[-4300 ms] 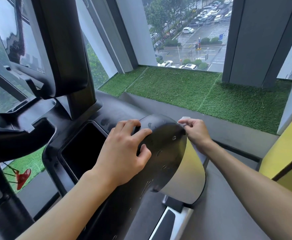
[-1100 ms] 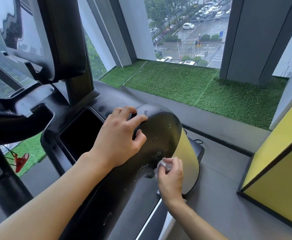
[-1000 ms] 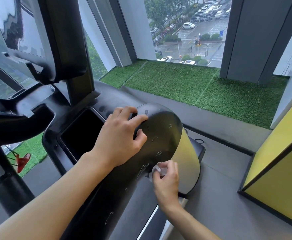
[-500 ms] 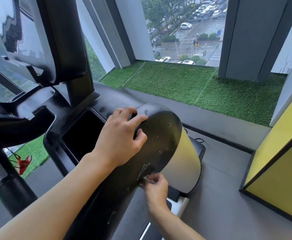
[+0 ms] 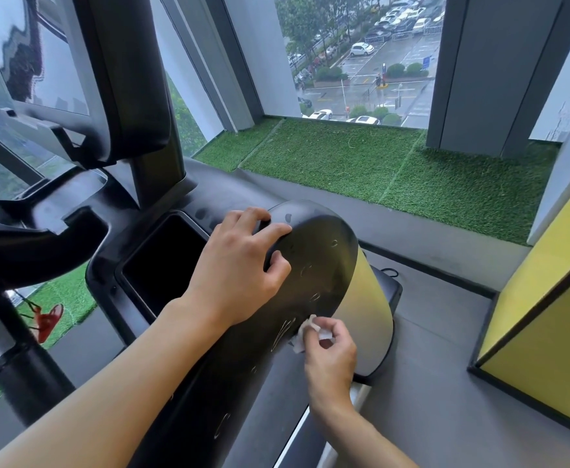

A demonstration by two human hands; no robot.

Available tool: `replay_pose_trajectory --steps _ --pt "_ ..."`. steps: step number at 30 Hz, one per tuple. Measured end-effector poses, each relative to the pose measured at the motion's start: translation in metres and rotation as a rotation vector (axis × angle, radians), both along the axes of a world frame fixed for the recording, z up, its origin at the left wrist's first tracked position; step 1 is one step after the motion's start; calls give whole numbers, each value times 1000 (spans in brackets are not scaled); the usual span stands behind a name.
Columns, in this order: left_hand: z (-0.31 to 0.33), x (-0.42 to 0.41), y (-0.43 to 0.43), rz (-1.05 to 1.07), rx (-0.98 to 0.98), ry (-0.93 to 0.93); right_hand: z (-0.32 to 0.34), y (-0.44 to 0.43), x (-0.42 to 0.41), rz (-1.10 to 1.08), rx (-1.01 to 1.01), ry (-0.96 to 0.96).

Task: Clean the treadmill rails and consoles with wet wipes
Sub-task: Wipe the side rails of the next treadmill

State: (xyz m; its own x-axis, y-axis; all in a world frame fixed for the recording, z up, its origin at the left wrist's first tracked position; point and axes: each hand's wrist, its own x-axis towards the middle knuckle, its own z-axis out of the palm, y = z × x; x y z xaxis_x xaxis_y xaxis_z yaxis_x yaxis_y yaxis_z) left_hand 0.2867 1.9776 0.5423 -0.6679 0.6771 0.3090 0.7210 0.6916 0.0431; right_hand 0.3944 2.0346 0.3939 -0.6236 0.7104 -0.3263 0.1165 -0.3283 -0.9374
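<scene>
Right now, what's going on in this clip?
A person is cleaning a treadmill by a window. The left hand rests on top of the rounded black rail cover, bracing against it. The right hand pinches a crumpled white wet wipe and presses it against the cover's lower face, beside some pale streaks. Small marks also show higher up on the black surface, so wiping looks unfinished.

A small, crumpled white wet wipe (image 5: 305, 332) is pressed against the near right edge of the treadmill's broad black handrail (image 5: 314, 265). The rail's scuffed top curves down at its far end, and its right flank is silver.
</scene>
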Motion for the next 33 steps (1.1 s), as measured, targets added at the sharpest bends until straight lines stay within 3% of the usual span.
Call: replay_pose_trajectory --steps 22,33 --pt "1 1 0 6 -24 -3 18 33 -18 -25 185 156" --pt "1 2 0 10 -31 0 15 52 -35 -86 220 99"
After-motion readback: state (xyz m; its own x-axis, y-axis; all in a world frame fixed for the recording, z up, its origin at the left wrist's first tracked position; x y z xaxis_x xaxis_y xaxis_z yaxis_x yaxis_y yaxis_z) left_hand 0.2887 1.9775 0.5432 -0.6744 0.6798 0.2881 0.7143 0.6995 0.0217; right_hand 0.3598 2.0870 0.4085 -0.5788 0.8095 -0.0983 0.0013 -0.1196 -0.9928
